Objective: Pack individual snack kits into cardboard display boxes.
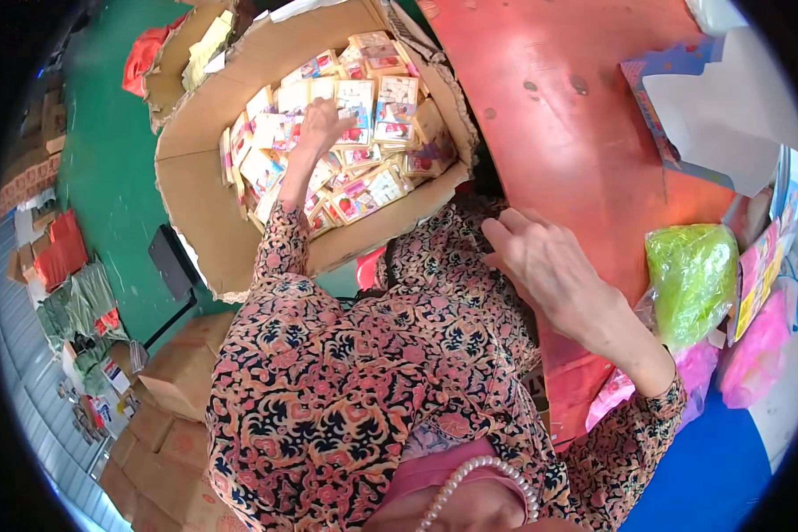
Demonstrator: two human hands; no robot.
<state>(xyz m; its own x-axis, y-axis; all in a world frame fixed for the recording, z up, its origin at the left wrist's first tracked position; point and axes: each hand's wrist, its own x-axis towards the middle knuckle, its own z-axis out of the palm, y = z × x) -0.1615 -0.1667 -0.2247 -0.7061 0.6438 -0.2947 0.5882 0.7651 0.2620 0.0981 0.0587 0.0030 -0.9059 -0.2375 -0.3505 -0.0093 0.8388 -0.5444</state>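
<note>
My left hand [322,127] reaches down into a large open cardboard box [195,168]. Its thumb stands apart from the fingers, which are at the heap of small flat printed packs [390,111] and seem to touch them. The packs are cream-coloured with red, pink and blue pictures, and lie jumbled over one another. By the near left edge of the red table [585,160], my right hand [550,270] is held back-up, loosely bent with the fingers a little apart. Nothing shows in it, though its palm is hidden.
On the table's right side lie a blue-edged carton with white flaps [709,115] and a bright green plastic bag [693,275]. Pink plastic [754,355] bulges beside them. Brown cartons [186,368] stand on the left, near a dark flat panel [173,262] on the green floor [106,168].
</note>
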